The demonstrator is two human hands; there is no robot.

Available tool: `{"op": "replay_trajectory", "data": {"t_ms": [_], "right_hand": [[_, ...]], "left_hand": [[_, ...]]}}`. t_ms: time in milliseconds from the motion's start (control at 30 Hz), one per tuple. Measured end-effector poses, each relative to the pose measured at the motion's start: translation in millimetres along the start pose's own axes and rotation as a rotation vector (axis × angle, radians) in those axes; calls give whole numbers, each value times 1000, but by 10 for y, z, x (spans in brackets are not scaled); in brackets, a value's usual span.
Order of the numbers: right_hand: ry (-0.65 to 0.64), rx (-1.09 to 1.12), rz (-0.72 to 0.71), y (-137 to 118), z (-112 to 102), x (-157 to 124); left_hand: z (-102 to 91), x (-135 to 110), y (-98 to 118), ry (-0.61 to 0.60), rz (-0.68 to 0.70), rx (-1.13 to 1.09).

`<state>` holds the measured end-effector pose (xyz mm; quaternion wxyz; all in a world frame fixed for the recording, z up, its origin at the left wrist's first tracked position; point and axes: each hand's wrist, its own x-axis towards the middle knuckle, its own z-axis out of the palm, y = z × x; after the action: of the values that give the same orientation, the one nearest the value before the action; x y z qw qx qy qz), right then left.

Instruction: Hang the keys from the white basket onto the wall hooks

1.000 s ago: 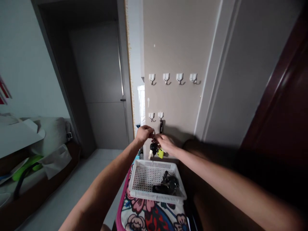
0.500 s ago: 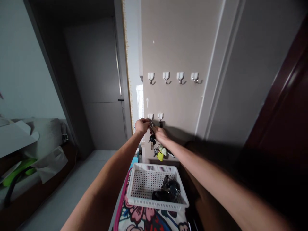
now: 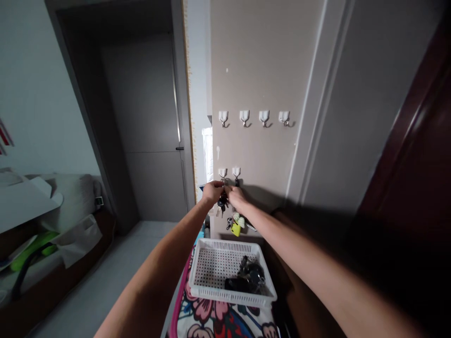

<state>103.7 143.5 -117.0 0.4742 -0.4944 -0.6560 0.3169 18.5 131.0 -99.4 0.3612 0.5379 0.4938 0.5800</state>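
Note:
Just below the lower left hook [image 3: 222, 172], my left hand [image 3: 213, 191] pinches the top of a bunch of keys [image 3: 221, 203]. My right hand [image 3: 235, 197] is closed on the same bunch from the other side, its fingertips almost meeting the left ones. Dark key heads and metal blades dangle beneath the fingers. Whether the ring is over the hook's tip I cannot tell. On the lower right hook [image 3: 236, 172] hangs something dark, partly behind my right hand. Under that hand a yellow charm [image 3: 236, 228] and a pale green one hang with more keys.
A white perforated basket [image 3: 211, 272] holds several dark keys [image 3: 248, 279] at its right side. It stands on a flower-patterned cloth [image 3: 211, 312]. Several white hooks [image 3: 264, 117] form an upper row on the beige wall. A grey door [image 3: 148, 117] is at the left.
Both hands have come slightly lower relative to the lower left hook, and their fingertips are closer together. The ring loop that showed between them is now mostly covered. The view has shifted slightly.

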Motion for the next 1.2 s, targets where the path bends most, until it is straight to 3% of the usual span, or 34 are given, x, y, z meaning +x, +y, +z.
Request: {"op": "replay_trajectory", "data": {"t_ms": [233,433,567,900,1067,1200], "right_hand": [[85,31,-184,-455,-150,55],[198,40,-275,-1124,-337,366],[201,99,-235,-1379,-396,525],[225,-7,-104,-1313,-418,621],[286,-271,-216,-1291,-487,494],[287,-483,-378,-1105,-552,208]], "left_hand": [[-73,-39,464,35,171,-3],[-199,-36,1046,116,365,246],[-225,-4,1250,118,406,424],[-172,128,1191,74,480,605],[-196,64,1083,91,472,639],[-248,-139,777,70,367,581]]}}
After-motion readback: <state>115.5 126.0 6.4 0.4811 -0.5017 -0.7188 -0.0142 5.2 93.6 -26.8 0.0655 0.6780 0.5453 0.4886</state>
